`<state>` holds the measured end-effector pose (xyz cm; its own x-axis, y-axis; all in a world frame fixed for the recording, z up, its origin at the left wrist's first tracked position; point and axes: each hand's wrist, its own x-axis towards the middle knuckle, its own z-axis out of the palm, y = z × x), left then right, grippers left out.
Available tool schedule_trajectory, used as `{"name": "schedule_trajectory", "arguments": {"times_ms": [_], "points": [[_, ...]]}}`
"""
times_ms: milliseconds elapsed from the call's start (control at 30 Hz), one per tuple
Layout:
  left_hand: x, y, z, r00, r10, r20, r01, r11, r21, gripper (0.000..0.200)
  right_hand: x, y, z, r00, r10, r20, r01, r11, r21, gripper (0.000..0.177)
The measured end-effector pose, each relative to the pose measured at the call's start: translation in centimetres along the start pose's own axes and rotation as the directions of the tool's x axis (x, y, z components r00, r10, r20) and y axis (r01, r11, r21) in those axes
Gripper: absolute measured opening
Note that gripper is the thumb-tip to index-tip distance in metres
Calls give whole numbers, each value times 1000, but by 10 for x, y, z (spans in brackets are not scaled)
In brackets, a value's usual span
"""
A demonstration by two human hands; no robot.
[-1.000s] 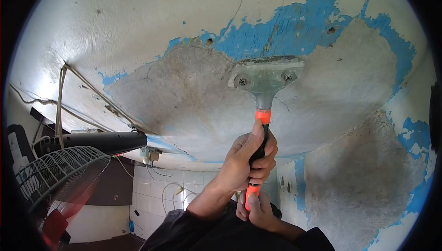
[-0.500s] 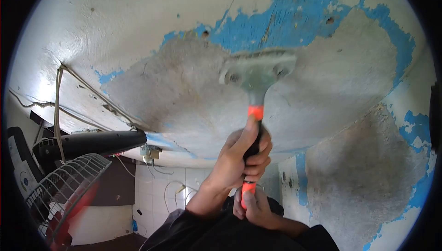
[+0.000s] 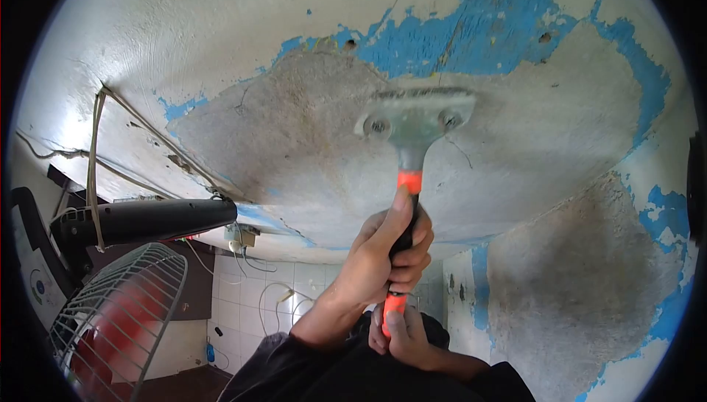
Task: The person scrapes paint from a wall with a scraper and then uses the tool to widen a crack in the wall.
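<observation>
Overhead, at 12 o'clock from the hands, the scraper [image 3: 412,126] is lying with its blade against the ceiling [image 3: 294,137], on the bare grey patch just below the blue paint [image 3: 471,33]. The left hand [image 3: 387,254] is gripping its orange-and-black handle, thumb along it. The right hand [image 3: 401,336] is clasping the handle's end at 6 o'clock. A fan [image 3: 118,313] is standing at 8 o'clock.

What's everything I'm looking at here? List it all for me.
scraper: one, grey metal blade, orange-black handle, blade against ceiling
ceiling: one, white paint, blue patches, bare grey middle, overhead
fan: one, white grille, red blades, lower left
black bar: one, black, above fan
cables: several, pale, ceiling left
wall tiles: many, white, low centre
left hand: one, gripping handle, upper
right hand: one, gripping handle end, lower
</observation>
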<state>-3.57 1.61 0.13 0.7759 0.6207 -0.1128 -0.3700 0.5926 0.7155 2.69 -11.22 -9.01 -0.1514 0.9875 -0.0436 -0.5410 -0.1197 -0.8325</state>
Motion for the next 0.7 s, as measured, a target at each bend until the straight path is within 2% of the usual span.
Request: {"name": "schedule_trajectory", "arguments": {"times_ms": [133, 333, 433, 533, 633, 700], "points": [[5, 9, 8, 999, 2, 33, -2, 1000, 3, 51, 5, -9, 0, 1000, 3, -17, -2, 998, 55, 36], [-5, 1, -4, 999, -7, -39, 7, 1000, -11, 51, 0, 5, 6, 1000, 17, -12, -17, 998, 62, 37], [-1, 11, 6, 1000, 21, -3, -21, 999, 29, 51, 5, -7, 6, 1000, 18, 11, -19, 999, 45, 37], [-2, 6, 1, 998, 51, -38, -49, 997, 53, 51, 7, -1, 8, 999, 11, -39, -9, 998, 62, 35], [-7, 4, -4, 998, 39, -47, -38, 999, 36, 51, 3, -1, 8, 1000, 7, 24, -8, 1000, 28, 33], [-4, 11, 2, 998, 48, -29, -46, 997, 59, 51, 7, -3, 9, 1000, 12, 8, -12, 999, 39, 33]]}}
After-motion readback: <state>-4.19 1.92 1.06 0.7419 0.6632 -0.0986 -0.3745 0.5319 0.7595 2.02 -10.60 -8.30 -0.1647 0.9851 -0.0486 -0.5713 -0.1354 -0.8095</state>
